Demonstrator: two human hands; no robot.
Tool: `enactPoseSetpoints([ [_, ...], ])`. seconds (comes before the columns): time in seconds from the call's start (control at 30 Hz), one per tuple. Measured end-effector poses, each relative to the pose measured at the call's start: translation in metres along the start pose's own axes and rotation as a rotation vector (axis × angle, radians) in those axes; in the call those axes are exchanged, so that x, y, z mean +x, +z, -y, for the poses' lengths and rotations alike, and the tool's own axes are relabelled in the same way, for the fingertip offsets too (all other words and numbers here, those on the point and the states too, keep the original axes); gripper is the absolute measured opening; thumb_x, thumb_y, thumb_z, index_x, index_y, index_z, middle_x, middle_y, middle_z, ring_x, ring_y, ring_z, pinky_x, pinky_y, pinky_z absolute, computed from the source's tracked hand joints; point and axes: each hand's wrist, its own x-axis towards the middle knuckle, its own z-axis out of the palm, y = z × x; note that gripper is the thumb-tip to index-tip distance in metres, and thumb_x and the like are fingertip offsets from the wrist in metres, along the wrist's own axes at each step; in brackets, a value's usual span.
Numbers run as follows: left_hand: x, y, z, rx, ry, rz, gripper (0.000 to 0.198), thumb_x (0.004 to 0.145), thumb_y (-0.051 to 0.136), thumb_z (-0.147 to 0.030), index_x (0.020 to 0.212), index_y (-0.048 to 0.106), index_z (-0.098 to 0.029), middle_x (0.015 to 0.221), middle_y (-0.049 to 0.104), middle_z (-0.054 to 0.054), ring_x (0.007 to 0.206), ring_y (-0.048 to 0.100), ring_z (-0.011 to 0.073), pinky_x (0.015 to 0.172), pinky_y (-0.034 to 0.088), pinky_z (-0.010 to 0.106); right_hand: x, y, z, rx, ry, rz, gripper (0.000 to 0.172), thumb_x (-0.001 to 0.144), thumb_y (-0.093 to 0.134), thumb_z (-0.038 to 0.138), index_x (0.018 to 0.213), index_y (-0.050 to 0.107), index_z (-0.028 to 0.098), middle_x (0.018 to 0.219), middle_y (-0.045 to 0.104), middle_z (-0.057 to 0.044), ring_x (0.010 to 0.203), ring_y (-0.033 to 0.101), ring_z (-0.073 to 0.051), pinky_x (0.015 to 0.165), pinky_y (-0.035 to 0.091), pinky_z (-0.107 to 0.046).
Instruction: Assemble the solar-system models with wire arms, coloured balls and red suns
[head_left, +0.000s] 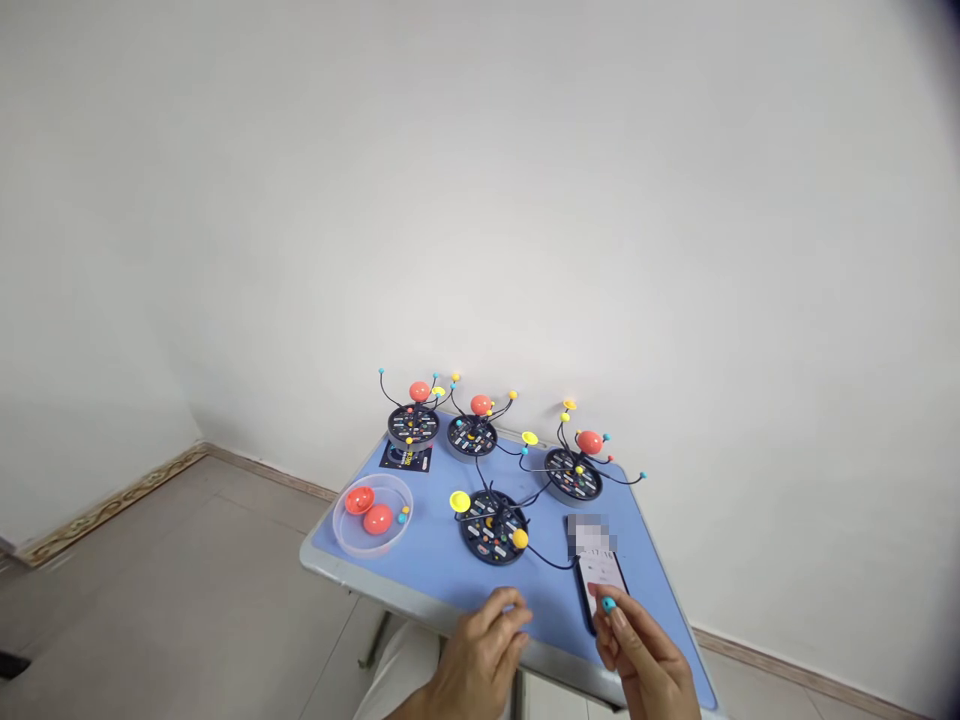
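Note:
My right hand pinches a small blue ball with a hole in it between thumb and fingertips, above the lower end of a phone. My left hand is over the table's front edge, its fingers loosely bent and a little apart, with nothing visible in them. Beyond both hands lies a solar system model with a round black base and curved black arms. It bears a yellow ringed ball and an orange ball; other arm ends are bare.
Three similar models with red balls stand along the back: left, middle and right. A clear round tray at left holds red half-shells and small balls. A black card, the phone and the blue table also show.

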Motion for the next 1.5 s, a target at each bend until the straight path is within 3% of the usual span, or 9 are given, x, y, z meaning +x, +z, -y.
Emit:
enactPoseSetpoints([
  [0.17,0.035,0.045,-0.007,-0.073,-0.127,0.006,0.038,0.099,0.040,-0.018,0.133,0.054,-0.016,0.136,0.061,0.016,0.124,0.060,0.0242,0.101,0.054,0.038,0.021,-0.005,0.013,-0.079,-0.018,-0.024,0.050,0.060,0.087,0.053,0.097,0.078,0.021,0.071,0.068,-0.002,0.070,0.059,-0.017,0.059,0.047,-0.025],
  [0.43,0.064,0.079,-0.001,-0.135,-0.289,-0.019,0.039,0.096,0.042,-0.016,0.132,0.056,-0.015,0.130,0.065,0.017,0.118,0.063,0.0273,0.099,0.055,0.045,0.047,-0.010,0.007,-0.221,-0.066,0.051,0.046,0.066,0.082,0.056,0.093,0.074,0.020,0.067,0.065,0.001,0.063,0.055,-0.015,0.061,0.046,-0.025],
  [0.77,0.074,0.077,0.002,-0.183,-0.322,0.021,0.027,0.095,0.044,-0.014,0.110,0.066,-0.017,0.101,0.073,0.010,0.093,0.069,0.0236,0.083,0.056,0.036,0.052,0.012,0.024,-0.366,-0.118,0.107,0.050,0.059,0.081,0.059,0.086,0.077,0.018,0.055,0.060,0.002,0.053,0.052,-0.015,0.053,0.044,-0.027],
  [1.13,0.075,0.082,0.007,-0.179,-0.265,0.009,0.027,0.096,0.041,-0.015,0.086,0.067,-0.018,0.080,0.071,0.006,0.073,0.065,0.0178,0.068,0.048,0.025,0.064,0.006,0.023,-0.494,-0.198,0.146,0.051,0.059,0.079,0.063,0.084,0.078,0.018,0.062,0.066,-0.002,0.052,0.055,-0.016,0.053,0.052,-0.030],
  [1.33,0.075,0.082,0.006,-0.181,-0.269,-0.001,0.026,0.097,0.043,-0.017,0.084,0.066,-0.018,0.078,0.070,0.006,0.070,0.065,0.0174,0.064,0.045,0.025,0.066,0.004,0.029,-0.669,-0.371,0.277,0.039,0.074,0.072,0.056,0.089,0.078,0.021,0.083,0.069,-0.007,0.059,0.061,-0.018,0.053,0.056,-0.030],
  [1.5,0.075,0.082,0.007,-0.241,-0.271,-0.014,0.027,0.098,0.044,-0.020,0.084,0.067,-0.018,0.076,0.069,0.005,0.069,0.064,0.0167,0.063,0.044,0.024,0.064,0.010,0.042,-0.937,-0.648,0.389,0.030,0.091,0.054,0.043,0.091,0.076,0.023,0.089,0.072,-0.010,0.069,0.069,-0.020,0.060,0.056,-0.028],
])
